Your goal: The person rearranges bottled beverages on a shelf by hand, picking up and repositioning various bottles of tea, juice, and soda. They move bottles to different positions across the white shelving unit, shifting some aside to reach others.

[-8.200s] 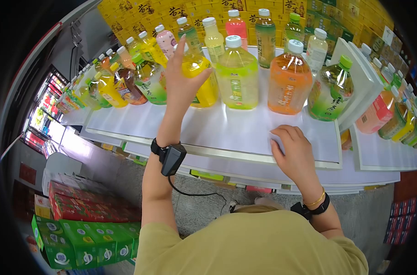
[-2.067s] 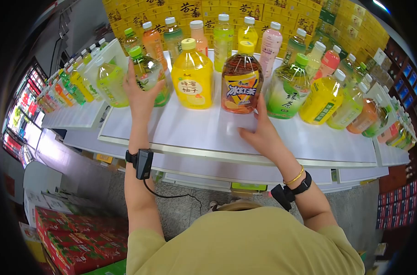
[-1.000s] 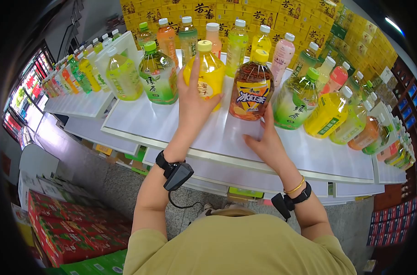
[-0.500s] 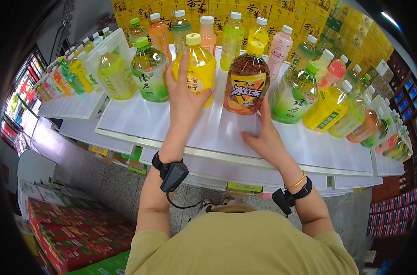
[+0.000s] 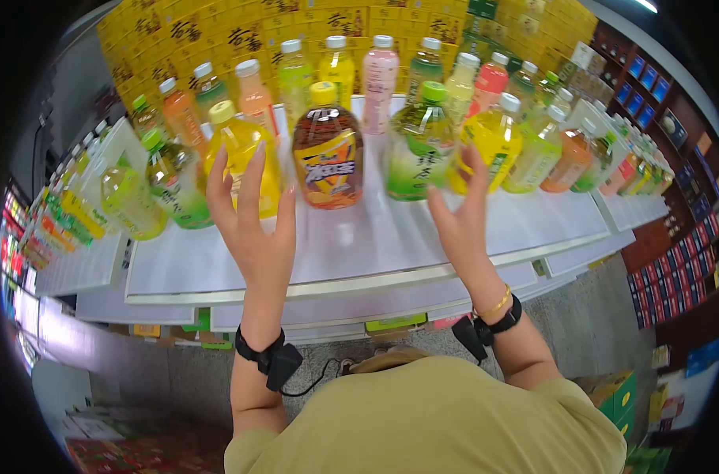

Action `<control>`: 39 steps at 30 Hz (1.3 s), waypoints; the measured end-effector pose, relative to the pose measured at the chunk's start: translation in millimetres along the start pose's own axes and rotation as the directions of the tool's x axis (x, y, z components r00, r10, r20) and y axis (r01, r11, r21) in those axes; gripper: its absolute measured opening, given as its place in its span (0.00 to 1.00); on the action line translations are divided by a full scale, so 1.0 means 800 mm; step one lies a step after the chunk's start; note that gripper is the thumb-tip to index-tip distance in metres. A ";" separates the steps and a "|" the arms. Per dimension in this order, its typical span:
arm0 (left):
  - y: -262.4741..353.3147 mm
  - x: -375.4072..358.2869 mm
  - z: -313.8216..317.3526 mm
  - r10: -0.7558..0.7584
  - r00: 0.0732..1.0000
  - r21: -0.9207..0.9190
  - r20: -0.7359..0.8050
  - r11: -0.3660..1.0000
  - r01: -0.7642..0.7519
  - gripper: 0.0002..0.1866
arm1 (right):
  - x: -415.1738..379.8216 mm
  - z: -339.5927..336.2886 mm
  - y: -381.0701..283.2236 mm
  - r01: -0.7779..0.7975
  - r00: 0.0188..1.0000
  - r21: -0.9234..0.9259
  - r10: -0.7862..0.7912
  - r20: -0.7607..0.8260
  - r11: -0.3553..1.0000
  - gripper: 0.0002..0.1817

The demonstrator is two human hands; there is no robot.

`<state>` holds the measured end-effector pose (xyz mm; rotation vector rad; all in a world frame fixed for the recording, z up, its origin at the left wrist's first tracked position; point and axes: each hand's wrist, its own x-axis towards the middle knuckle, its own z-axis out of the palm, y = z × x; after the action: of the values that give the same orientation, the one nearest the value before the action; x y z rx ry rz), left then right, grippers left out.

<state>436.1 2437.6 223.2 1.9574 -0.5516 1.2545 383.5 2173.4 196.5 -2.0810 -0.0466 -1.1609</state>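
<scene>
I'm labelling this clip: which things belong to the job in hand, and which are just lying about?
Job, apparently: left hand; yellow bottle behind it; right hand; green bottle beside it; brown bottle; white counter.
Background: yellow cartons; red boxes, lower left.

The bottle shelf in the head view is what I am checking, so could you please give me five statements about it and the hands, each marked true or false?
1. The dark brown bottle has a green cap. False: its cap is yellow.
2. The left hand is in front of the yellow-capped yellow bottle. True.
3. The right hand is clenched into a fist. False: it is held open.
4. A gold bracelet is on the left wrist. False: it is on the right one.
5. A black strap is on the left wrist. True.
</scene>
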 end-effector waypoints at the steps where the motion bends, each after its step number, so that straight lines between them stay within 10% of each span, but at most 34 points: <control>1: 0.008 -0.005 0.004 0.012 0.999 -0.036 0.047 0.999 -0.011 0.37 | -0.001 0.005 0.015 -0.007 1.000 -0.023 0.006 -0.021 1.000 0.45; 6: 0.018 -0.035 0.018 -0.054 0.981 -0.087 0.185 0.994 0.071 0.36 | -0.009 0.025 0.063 -0.329 0.928 0.306 0.246 0.279 0.893 0.49; 19: 0.004 -0.056 0.016 -0.257 0.902 -0.185 0.345 0.924 0.334 0.37 | -0.005 0.016 0.046 -0.318 0.883 0.129 0.244 0.401 0.939 0.52; 25: 0.004 -0.054 0.017 -0.340 0.854 -0.174 0.393 0.885 0.432 0.37 | -0.010 -0.001 0.029 -0.214 0.966 0.157 0.185 0.178 0.964 0.46; 27: 0.003 -0.054 0.016 -0.340 0.853 -0.195 0.396 0.877 0.440 0.37 | -0.005 -0.031 0.019 0.090 0.989 -0.206 -0.111 -0.094 0.974 0.43; 31: 0.004 -0.057 0.018 -0.345 0.858 -0.223 0.381 0.866 0.447 0.37 | 0.027 -0.074 0.042 0.001 0.951 -0.292 -0.091 -0.297 0.956 0.44; 33: 0.006 -0.056 0.017 -0.355 0.851 -0.233 0.387 0.855 0.463 0.37 | 0.036 -0.075 0.075 -0.026 0.968 -0.297 -0.050 -0.245 0.955 0.51; 35: 0.008 -0.055 0.017 -0.369 0.846 -0.241 0.384 0.845 0.478 0.37 | 0.039 -0.066 0.100 -0.213 0.973 0.169 0.224 -0.047 0.962 0.59; 39: 0.008 -0.054 0.015 -0.384 0.839 -0.233 0.385 0.840 0.491 0.36 | 0.036 -0.050 0.121 -0.200 0.979 0.019 0.201 -0.028 0.980 0.64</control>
<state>420.0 2422.5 183.3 1.8700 -0.3939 0.5128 407.1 2069.5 173.9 -2.0026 0.1641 -1.0641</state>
